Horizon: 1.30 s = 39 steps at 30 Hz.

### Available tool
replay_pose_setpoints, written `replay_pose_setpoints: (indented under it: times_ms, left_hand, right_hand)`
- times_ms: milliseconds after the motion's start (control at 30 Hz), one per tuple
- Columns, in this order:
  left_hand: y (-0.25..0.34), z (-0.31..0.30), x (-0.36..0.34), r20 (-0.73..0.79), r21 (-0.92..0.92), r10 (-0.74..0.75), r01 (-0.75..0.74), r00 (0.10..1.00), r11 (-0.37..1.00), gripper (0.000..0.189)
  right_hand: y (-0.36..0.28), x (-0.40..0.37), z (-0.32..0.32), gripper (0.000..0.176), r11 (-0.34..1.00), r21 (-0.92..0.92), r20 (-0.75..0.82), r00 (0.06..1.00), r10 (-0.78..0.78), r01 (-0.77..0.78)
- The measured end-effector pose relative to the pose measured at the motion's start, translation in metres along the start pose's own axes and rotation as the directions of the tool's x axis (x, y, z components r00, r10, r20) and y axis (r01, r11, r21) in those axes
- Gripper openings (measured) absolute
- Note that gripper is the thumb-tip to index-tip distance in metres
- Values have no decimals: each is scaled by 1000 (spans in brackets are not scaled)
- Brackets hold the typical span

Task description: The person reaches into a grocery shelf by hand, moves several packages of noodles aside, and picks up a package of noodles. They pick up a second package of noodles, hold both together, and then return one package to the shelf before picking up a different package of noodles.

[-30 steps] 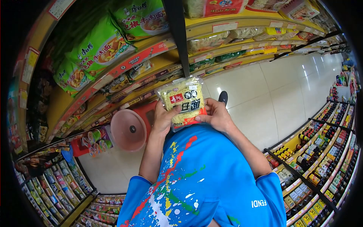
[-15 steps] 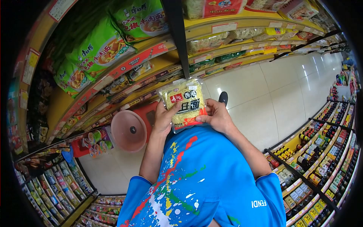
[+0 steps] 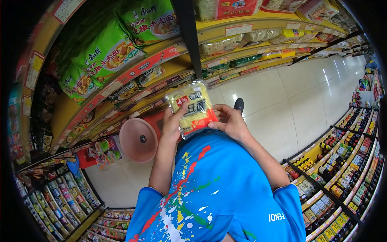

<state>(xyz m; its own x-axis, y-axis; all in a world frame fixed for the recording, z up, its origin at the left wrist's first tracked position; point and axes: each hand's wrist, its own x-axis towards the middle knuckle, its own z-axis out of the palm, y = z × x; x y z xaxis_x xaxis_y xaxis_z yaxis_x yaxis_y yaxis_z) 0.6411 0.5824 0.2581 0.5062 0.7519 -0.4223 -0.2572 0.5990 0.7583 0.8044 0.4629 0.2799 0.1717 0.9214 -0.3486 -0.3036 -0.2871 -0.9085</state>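
A clear packet of yellow dried noodles (image 3: 197,109) with a red label and dark Chinese lettering is held in front of my blue shirt, tilted a little. My left hand (image 3: 173,123) grips its left side, thumb across the front and the other fingers hidden behind. At the lower right corner is my right hand (image 3: 230,122), its thumb tip on the red part of the wrapper and its fingers bent at the packet's edge; how firmly it holds cannot be seen.
Shelves ahead carry green instant noodle bags (image 3: 109,56) and more bagged noodles (image 3: 221,46). A pink basin (image 3: 138,139) stands left of my arm, near cup noodles (image 3: 105,153). Bottle shelves (image 3: 334,161) line the right, beyond the tiled floor (image 3: 278,101).
The noodle packet has turned anticlockwise and shifted slightly left in my left hand. My right hand's thumb now covers less of the wrapper, and its fingers have spread a little.
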Motion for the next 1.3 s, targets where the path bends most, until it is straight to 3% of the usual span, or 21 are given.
replay_pose_setpoints:
  times_ms: [233,367,433,500,567,633,667,700,933,1133,1300]
  left_hand:
    - [38,-37,45,-152,110,197,-182,969,977,34]
    - [52,-62,84,-177,122,262,-243,949,962,35]
    - [59,-67,103,-173,120,279,-261,945,958,34]
    - [66,-73,123,-90,143,318,-304,944,942,34]
    - [61,-96,164,-88,164,310,-293,947,942,35]
    - [57,-111,205,-224,124,370,-350,901,928,33]
    - [54,-111,220,-218,-45,325,-342,920,938,22]
    - [57,-108,222,-210,-45,328,-345,921,938,22]
    - [64,-69,254,-108,319,447,-395,888,862,20]
    - [61,-62,251,-15,604,519,-406,854,686,19]
    - [64,-61,249,54,786,571,-388,819,481,19]
  right_hand:
    - [17,-14,-31,38,1000,22,-140,990,-4,8]
    - [35,-33,-51,34,980,197,-286,955,86,-29]
    - [52,-43,-63,32,983,178,-428,896,117,-44]
    - [73,-55,-79,29,982,185,-463,878,122,-39]
    - [99,-68,-95,27,981,172,-596,784,174,-87]
    - [134,-84,-115,27,975,177,-668,711,219,-134]
    - [144,-94,-120,27,967,180,-697,670,254,-178]
    - [155,-105,-126,27,958,185,-727,625,284,-221]
    - [262,-199,-162,24,814,358,-738,395,547,-458]
    - [297,-250,-155,15,726,510,-725,223,651,-461]
    - [297,-239,-157,15,728,470,-708,278,649,-499]
